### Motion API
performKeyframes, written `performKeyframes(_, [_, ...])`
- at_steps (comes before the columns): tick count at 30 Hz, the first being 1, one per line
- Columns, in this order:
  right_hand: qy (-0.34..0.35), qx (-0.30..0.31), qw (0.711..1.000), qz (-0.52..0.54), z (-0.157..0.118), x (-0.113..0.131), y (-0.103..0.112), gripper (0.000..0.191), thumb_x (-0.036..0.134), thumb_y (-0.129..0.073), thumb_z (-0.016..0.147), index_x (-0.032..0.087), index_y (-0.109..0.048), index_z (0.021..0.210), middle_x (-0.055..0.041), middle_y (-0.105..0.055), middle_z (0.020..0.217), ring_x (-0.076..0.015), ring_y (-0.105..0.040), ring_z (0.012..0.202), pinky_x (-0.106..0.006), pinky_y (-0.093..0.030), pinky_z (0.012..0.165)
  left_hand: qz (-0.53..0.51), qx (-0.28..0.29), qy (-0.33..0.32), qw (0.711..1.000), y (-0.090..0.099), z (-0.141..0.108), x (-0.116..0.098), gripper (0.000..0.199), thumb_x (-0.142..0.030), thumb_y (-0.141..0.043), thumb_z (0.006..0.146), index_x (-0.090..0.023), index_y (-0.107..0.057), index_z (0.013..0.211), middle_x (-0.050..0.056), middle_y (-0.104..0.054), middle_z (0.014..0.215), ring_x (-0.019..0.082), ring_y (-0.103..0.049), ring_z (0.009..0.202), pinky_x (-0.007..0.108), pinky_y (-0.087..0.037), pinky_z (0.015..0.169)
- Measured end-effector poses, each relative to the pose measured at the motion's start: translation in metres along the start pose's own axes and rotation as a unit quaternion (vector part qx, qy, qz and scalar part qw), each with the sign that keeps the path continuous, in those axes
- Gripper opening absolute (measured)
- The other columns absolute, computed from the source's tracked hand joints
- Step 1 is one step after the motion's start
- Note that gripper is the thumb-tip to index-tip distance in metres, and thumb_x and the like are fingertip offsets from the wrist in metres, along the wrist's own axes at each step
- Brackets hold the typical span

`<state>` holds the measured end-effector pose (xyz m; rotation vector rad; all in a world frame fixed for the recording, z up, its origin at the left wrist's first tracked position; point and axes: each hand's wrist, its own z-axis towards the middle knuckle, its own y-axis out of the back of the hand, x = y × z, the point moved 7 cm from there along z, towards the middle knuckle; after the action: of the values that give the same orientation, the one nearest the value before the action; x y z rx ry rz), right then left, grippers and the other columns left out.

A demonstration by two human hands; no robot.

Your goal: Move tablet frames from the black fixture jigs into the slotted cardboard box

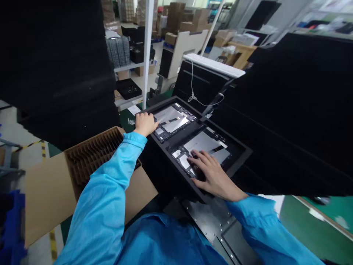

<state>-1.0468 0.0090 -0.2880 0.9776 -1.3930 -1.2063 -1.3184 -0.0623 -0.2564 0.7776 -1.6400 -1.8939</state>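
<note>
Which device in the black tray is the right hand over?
The nearer, right device, under the right hand; the other device lies beside the left hand.

Matt black foam tray (172, 142); glossy metallic device panel (202, 142); smooth brown cardboard box (49, 191).

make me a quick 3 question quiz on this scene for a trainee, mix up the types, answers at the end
1. True or false: the left hand is at the edge of the black tray.
2. From the wearer's view, where is the open cardboard box?
a) right of the tray
b) left of the tray
c) on the tray
3. Fill in: the tray has ___ compartments, side by side, with electronic parts in them.

Key: 1 true; 2 b; 3 two
</note>
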Motion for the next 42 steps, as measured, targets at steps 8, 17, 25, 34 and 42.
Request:
performKeyframes(8, [0.021, -0.001, 0.999, -0.031, 0.006, 0.013, 0.007, 0.047, 0.034, -0.047, 0.088, 0.021, -0.049, 0.133, -0.012, -0.039, 0.148, -0.0355, -0.032, 0.138, -0.058, -0.037, 0.106, 0.019, -0.006, -0.012, 1.0, -0.006, 0.005, -0.002, 0.062, -0.057, -0.044, 0.088, -0.005, -0.06, 0.118, 0.024, -0.062, 0.115, 0.036, -0.054, 0.109, 0.044, -0.032, 0.093])
performKeyframes(17, [0.021, -0.018, 0.996, -0.081, 0.009, 0.027, 0.008, 0.042, 0.028, -0.043, 0.092, 0.017, -0.053, 0.131, -0.0121, -0.05, 0.14, -0.0318, -0.044, 0.129, -0.05, -0.044, 0.101, 0.015, -0.025, 0.04, 0.999, -0.001, 0.023, -0.003, 0.069, -0.059, -0.031, 0.09, -0.001, -0.062, 0.111, 0.027, -0.063, 0.112, 0.038, -0.052, 0.112, 0.049, -0.029, 0.098])
performKeyframes(25, [0.029, -0.064, 0.984, -0.162, 0.011, 0.05, 0.032, 0.028, 0.014, -0.042, 0.09, 0.014, -0.063, 0.11, -0.0134, -0.061, 0.123, -0.0257, -0.056, 0.112, -0.038, -0.046, 0.088, -0.009, -0.017, 0.092, 0.996, -0.004, 0.025, -0.001, 0.074, -0.063, -0.04, 0.085, 0.001, -0.059, 0.116, 0.032, -0.06, 0.117, 0.041, -0.055, 0.113, 0.051, -0.033, 0.097])
performKeyframes(34, [-0.159, -0.116, 0.961, -0.195, 0.025, 0.022, 0.157, 0.033, 0.013, -0.036, 0.09, 0.01, -0.054, 0.118, -0.018, -0.066, 0.103, -0.0261, -0.063, 0.089, -0.032, -0.041, 0.068, -0.488, 0.028, 0.06, 0.871, 0.009, 0.035, 0.015, 0.053, -0.068, -0.062, 0.068, -0.014, -0.065, 0.072, 0.016, -0.071, 0.083, 0.036, -0.063, 0.104, 0.044, -0.048, 0.088])
performKeyframes(42, [-0.233, -0.078, 0.954, -0.173, 0.054, -0.046, 0.221, 0.038, 0.032, -0.058, 0.083, 0.004, -0.066, 0.108, -0.0206, -0.066, 0.107, -0.0285, -0.063, 0.097, -0.035, -0.044, 0.076, -0.742, -0.008, 0.02, 0.67, -0.011, -0.024, -0.026, 0.043, -0.039, -0.082, 0.059, -0.014, -0.066, 0.091, 0.009, -0.072, 0.095, 0.027, -0.065, 0.103, 0.039, -0.051, 0.093])
